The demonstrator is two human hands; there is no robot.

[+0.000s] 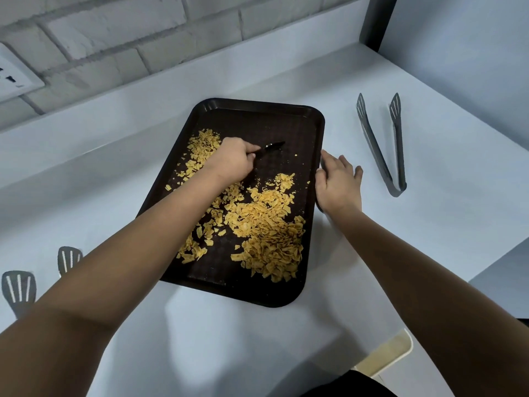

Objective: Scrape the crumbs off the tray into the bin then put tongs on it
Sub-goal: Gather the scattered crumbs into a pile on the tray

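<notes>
Scraping is under way: the left hand point(230, 161) grips a small black scraper point(272, 146) over yellow flaky crumbs point(266, 224) on the dark rectangular plastic tray point(257, 110), mid-worktop. The right hand point(337, 184), fingers straight, steadies the tray's right rim. Grey metal tongs point(396, 144) wait at right. Next, I judge, gather crumbs nearward; the bin isn't clearly visible.

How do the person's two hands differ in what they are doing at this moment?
The left hand is curled round a black scraper; the right hand holds no tool. The left hand is over the middle of the tray, among the crumbs; the right hand rests at the tray's right edge, fingers fairly straight, apparently steadying it. Both reach forward over the white counter.
</notes>
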